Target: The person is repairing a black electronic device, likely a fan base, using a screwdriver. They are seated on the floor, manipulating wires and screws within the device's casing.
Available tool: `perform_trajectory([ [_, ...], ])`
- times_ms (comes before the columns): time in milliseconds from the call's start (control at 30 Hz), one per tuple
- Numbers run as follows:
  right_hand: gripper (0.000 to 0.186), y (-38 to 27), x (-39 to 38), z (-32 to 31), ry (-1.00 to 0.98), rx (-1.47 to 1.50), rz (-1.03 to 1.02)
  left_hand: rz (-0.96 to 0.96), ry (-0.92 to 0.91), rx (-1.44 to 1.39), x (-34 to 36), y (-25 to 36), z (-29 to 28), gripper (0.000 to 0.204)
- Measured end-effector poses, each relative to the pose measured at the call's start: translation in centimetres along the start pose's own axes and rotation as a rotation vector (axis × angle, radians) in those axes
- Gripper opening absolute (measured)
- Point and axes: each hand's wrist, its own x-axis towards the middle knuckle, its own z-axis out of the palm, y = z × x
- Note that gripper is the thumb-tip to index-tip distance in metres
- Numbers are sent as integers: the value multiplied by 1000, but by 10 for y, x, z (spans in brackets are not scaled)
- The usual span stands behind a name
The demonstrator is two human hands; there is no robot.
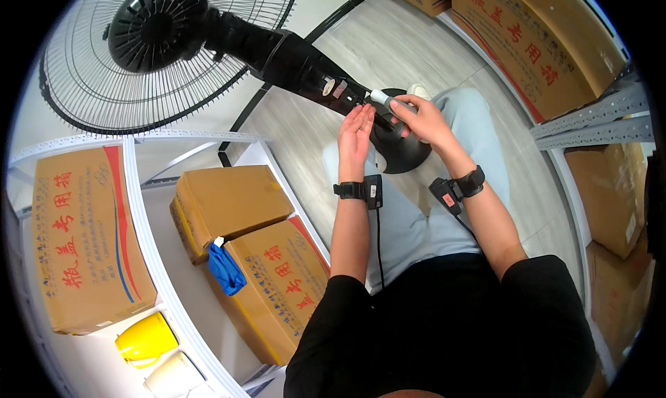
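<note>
A black pedestal fan (298, 65) leans across the upper left, its round wire cage (229, 96) at the far left and its dark base (402, 152) between my knees. My left hand (355, 131) lies palm up with fingers stretched out, beside the lower end of the fan's column. Nothing shows in that palm. My right hand (424, 120) is closed round a grey-and-white screwdriver-like tool (388, 101), its pale end pointing at the control part of the column. A thin dark line near that end may be its shaft; the exact contact is too small to tell.
A white shelf rack (173, 259) at left carries cardboard boxes (90, 238), a blue cloth bundle (225, 270), a yellow mug (147, 339) and a cream mug (175, 376). More boxes (534, 48) stand on racks at right. Cables hang from my wrist straps.
</note>
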Motion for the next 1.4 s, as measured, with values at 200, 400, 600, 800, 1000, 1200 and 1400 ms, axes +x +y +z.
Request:
perform_trajectory([
  [200,51,2,-3,-1,46,-131,-114,-6,73,-11,-2,-1,1,22],
  [400,46,3,-16,-10,19,6,-38,-23,136,5,-1,-3,-8,20],
  [600,42,24,-40,-23,-31,49,12,5,118,-8,1,-3,-10,25],
  [800,41,42,-45,-19,-59,2,46,8,84,-69,5,-5,-13,28],
  [1000,40,40,-44,-19,-62,-24,34,64,70,-75,1,-5,-9,27],
  [1200,40,37,-47,-19,-52,-97,4,65,100,-34,-1,-5,-10,20],
  [1400,41,30,-52,-19,-37,-204,-39,44,137,-6,-1,-5,-9,18],
])
